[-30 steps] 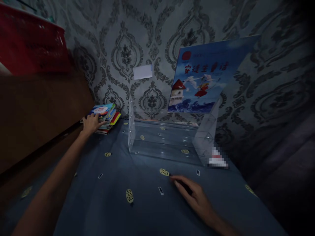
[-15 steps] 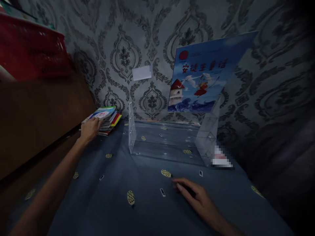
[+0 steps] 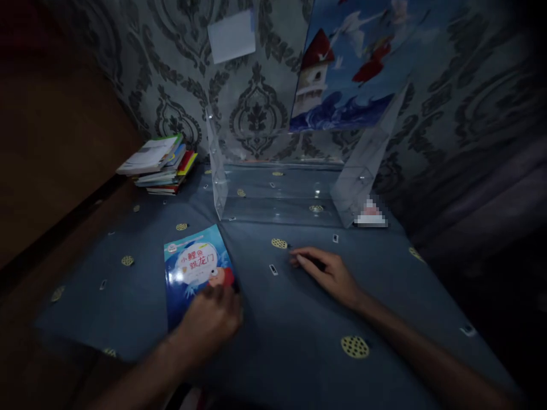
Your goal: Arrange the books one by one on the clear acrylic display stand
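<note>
My left hand [image 3: 211, 312] grips a blue picture book [image 3: 190, 285] by its right edge, fingers curled over the cover. The book has a red and white cartoon figure and Chinese title, and is held low over the front left of the table. My right hand [image 3: 327, 272] rests near the middle of the table, empty, its fingers loosely bent and thumb a little apart. Behind both hands stands a clear acrylic rack [image 3: 277, 210] with side panels. A larger blue book [image 3: 337, 85] with a red-roofed tower stands upright at the rack's back right.
A stack of several books [image 3: 160, 165] lies at the back left, beside a brown wooden panel [image 3: 55, 131]. A patterned cloth [image 3: 273, 353] covers the table. A white card [image 3: 232, 37] is against the wallpaper. Something blurred out [image 3: 371, 215] lies right of the rack.
My left hand has come from the stack toward me, bringing the blue picture book off its top. The view has tilted down and closer. My right hand keeps about the same pose.
</note>
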Demonstrator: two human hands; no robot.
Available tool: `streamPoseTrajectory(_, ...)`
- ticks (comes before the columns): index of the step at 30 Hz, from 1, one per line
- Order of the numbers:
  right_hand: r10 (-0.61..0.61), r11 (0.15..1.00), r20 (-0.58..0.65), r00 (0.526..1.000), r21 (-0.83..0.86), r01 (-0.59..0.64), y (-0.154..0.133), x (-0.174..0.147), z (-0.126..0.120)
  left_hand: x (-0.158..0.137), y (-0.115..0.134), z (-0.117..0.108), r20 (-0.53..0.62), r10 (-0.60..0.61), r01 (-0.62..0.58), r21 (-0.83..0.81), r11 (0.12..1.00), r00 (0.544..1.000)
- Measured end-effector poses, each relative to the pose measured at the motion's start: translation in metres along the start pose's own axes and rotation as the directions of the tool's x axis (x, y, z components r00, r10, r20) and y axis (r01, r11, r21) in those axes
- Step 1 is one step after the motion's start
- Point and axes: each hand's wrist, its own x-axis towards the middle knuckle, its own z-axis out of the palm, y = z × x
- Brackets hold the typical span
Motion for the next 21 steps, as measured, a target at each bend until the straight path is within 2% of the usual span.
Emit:
streamPoseTrajectory(2, -0.017, 1.0, -0.001, 1.0, 0.002, 0.017, -0.002, 0.0, 0.001, 0.014, 0.028, 0.003, -0.004, 0.122, -0.122, -0.069, 0.99, 0.993)
streamPoseTrajectory(4, -0.061, 0.998, -0.014, 0.998, -0.028, 0.06, -0.002, 0.0, 0.002, 0.026, 0.05, 0.0, -0.124, 0.208, -0.219, -0.082, 0.972, 0.97)
streamPoseTrajectory(7, -0.133, 0.983, -0.103, 0.986, -0.138, 0.118, 0.001, 0.0, -0.001, 0.039, 0.071, -0.004, -0.344, 0.332, -0.374, -0.059, 0.926, 0.878)
streamPoseTrajectory(9, -0.139, 0.971, -0.178, 0.974, -0.217, 0.099, 0.005, 0.0, -0.006, 0.047, 0.08, -0.003, -0.418, 0.399, -0.462, -0.057, 0.885, 0.816)
streamPoseTrajectory(11, -0.126, 0.961, -0.22, 0.967, -0.269, 0.064, 0.011, -0.001, -0.012, 0.055, 0.086, 0.001, -0.463, 0.416, -0.496, -0.06, 0.866, 0.782)
streamPoseTrajectory(15, -0.152, 0.947, -0.258, 0.954, -0.315, 0.065, 0.019, 0.001, -0.021, 0.069, 0.088, 0.01, -0.527, 0.382, -0.49, -0.077, 0.868, 0.759)
streamPoseTrajectory(21, -0.123, 0.965, -0.276, 0.953, -0.257, 0.05, 0.031, 0.008, -0.029, 0.081, 0.082, 0.015, -0.486, 0.419, -0.494, -0.031, 0.869, 0.767)
